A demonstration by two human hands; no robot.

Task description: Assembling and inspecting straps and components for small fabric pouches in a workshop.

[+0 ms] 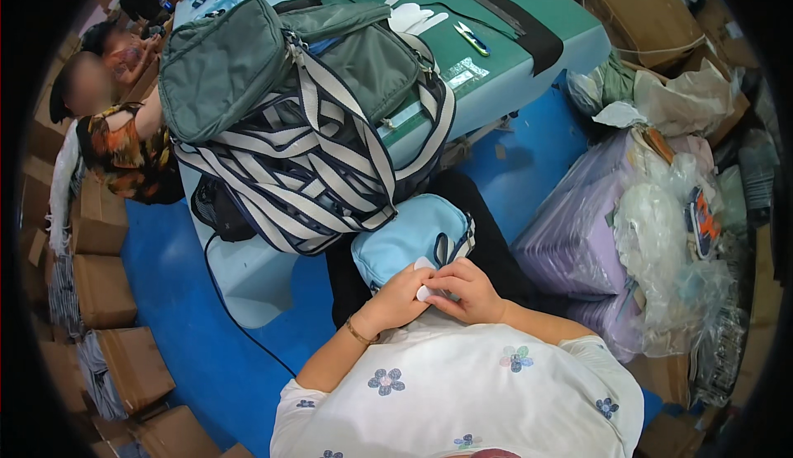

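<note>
A light blue zippered pouch (405, 239) with a dark loop and dark trim rests on my lap. Just in front of it, my hands meet over a small white rounded piece (423, 293); its exact kind is unclear. My left hand (395, 299), below a bracelet, is closed around this piece, and part of its fingers is hidden. From the other side my right hand (467, 289) pinches the same piece with thumb and fingers. Both hands are close to the pouch's near edge.
Grey-green bags with striped straps (314, 161) are heaped on the green-topped table (529, 0). Beside them lie white rounded pieces (413, 18) and thread snips (471, 38). Plastic-wrapped lilac stacks (570, 218) stand at right, cartons (103, 289) at left. A person (124, 140) sits far left.
</note>
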